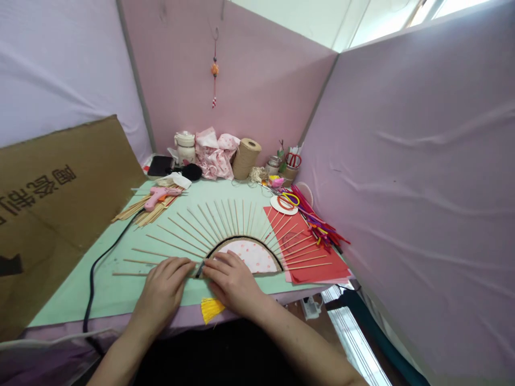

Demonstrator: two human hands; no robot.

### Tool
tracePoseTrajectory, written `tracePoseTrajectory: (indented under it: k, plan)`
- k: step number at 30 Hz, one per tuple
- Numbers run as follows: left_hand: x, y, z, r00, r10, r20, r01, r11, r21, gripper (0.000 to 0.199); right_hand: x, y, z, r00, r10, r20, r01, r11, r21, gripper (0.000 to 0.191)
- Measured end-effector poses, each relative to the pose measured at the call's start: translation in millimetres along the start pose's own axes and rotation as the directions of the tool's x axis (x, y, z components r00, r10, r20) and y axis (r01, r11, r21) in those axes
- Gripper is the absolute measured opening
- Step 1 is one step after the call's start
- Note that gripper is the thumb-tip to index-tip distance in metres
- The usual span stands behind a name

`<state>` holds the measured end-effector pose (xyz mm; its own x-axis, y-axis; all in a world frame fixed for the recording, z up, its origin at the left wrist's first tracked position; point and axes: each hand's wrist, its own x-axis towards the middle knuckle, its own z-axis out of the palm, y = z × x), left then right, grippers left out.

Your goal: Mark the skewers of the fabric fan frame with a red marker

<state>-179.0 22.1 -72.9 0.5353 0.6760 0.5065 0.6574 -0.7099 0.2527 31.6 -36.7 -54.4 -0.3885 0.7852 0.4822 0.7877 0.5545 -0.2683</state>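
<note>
A half-round piece (251,255) covered in white cloth with pink dots lies on the green table top, with a black strip along its curved edge. Thin wooden sticks (193,227) fan outward from that edge. My left hand (169,276) lies over the lower left sticks, fingertips close to the end of the black strip. Across the left end of the half-round piece rests my right hand (229,273), its fingers stretched out and pressing down. A yellow tassel (211,309) sits at the table's front edge, just below my right hand.
A pink glue gun (155,197) lies on a bundle of sticks at the left, its black cord running forward. Red paper (306,268), scissors (290,199) and coloured pipe cleaners (325,230) are at the right. Twine (247,158) and a jar (185,146) stand behind. Cardboard (60,214) leans left.
</note>
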Motion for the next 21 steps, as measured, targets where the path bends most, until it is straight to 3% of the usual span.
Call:
tracePoseTrajectory:
  k: [5,9,13,15,17,21]
  plan:
    - [-1,-3,2.0,1.0,0.023,-0.021,-0.023,1.0,0.017,0.03,0,0,-22,0.995,-0.011,-0.097,0.026,0.988,0.154,0.036]
    - [-2,-7,5.0,0.998,0.042,-0.056,-0.041,0.999,0.028,0.03,1,24,-57,0.977,0.116,-0.178,-0.079,0.976,0.203,0.03]
    - [-4,-11,9.6,0.995,0.056,-0.088,-0.052,0.997,0.051,0.03,9,77,-102,0.942,0.241,-0.234,-0.21,0.966,0.149,0.021]
    - [-5,-12,12.0,0.995,0.049,-0.09,-0.044,0.997,0.058,0.03,16,109,-125,0.92,0.355,-0.164,-0.337,0.933,0.13,0.019]
    - [-6,-12,14.0,0.994,0.04,-0.097,-0.034,0.997,0.063,0.03,23,143,-144,0.863,0.492,-0.115,-0.482,0.87,0.108,0.019]
    - [-7,-10,15.6,0.988,0.049,-0.145,-0.037,0.996,0.084,0.03,35,208,-173,0.779,0.62,-0.098,-0.621,0.784,0.027,0.02]
